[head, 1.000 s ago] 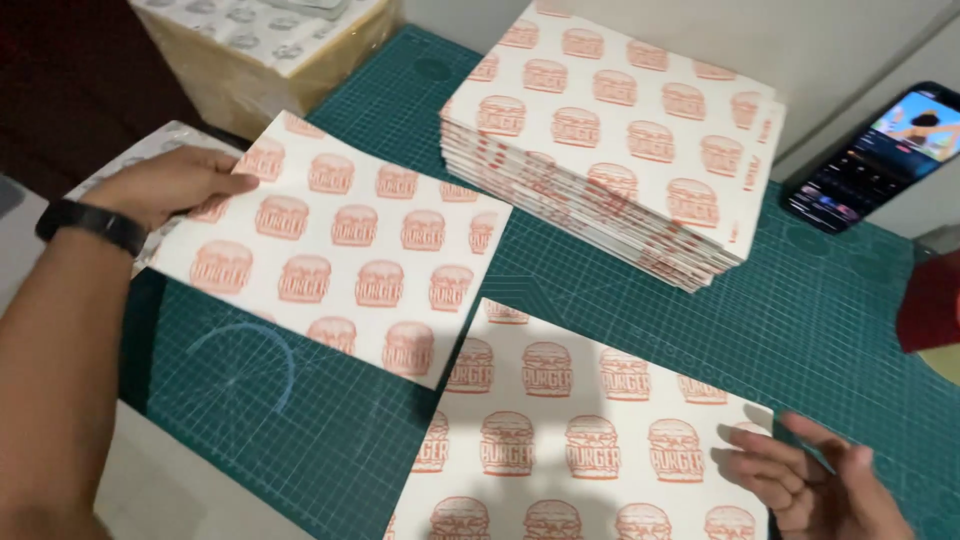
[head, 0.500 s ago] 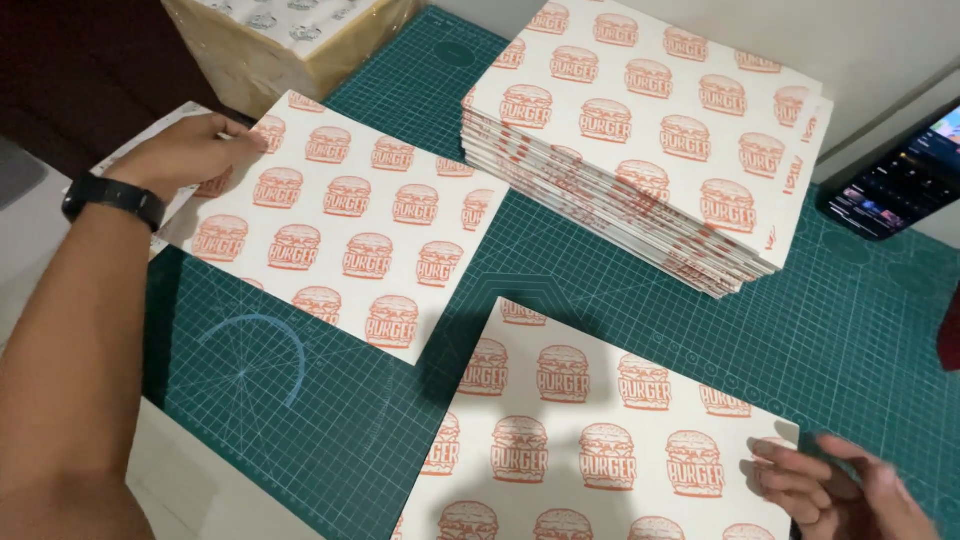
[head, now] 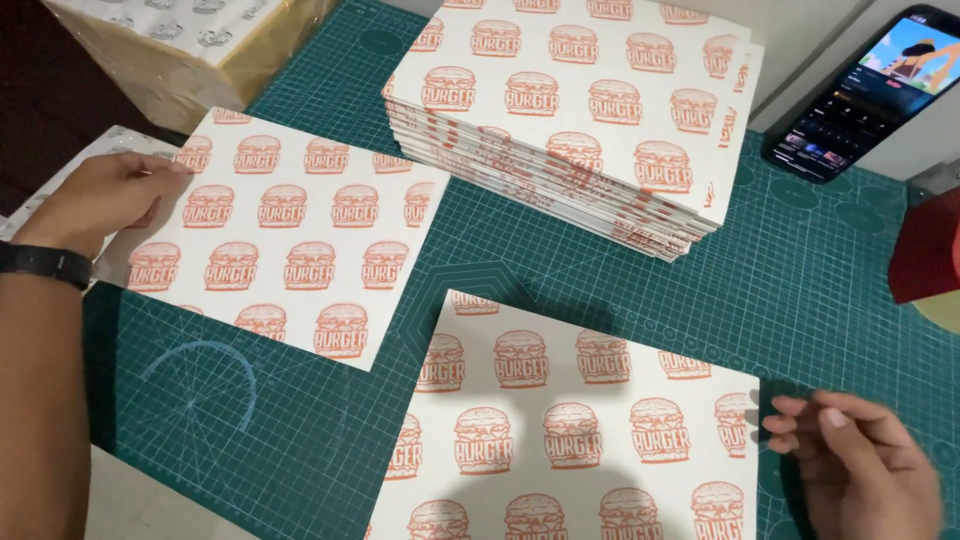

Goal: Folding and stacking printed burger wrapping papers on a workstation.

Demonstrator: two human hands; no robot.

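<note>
Two white paper sheets printed with orange burger pictures are laid on a green gridded cutting mat (head: 620, 290) covering the tabletop.

A tall stack of matching printed sheets (head: 580, 110) is seen behind. The far sheet (head: 290, 240) is pressed by the left hand (head: 105, 195), fingers flat. The near sheet (head: 570, 430) is touched at its right edge by the right hand (head: 860, 470), fingers loosely spread.

Left hand (head: 100, 200) flat on left sheet (head: 290, 240); right hand (head: 860, 455) touching near sheet (head: 570, 430).

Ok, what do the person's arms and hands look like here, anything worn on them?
Both are bare, with no gloves and no sleeves in view. The left hand has a black band, like a watch or tracker strap, around its wrist. The right hand shows no ring or band on the part in view, and it is slightly blurred.
</note>
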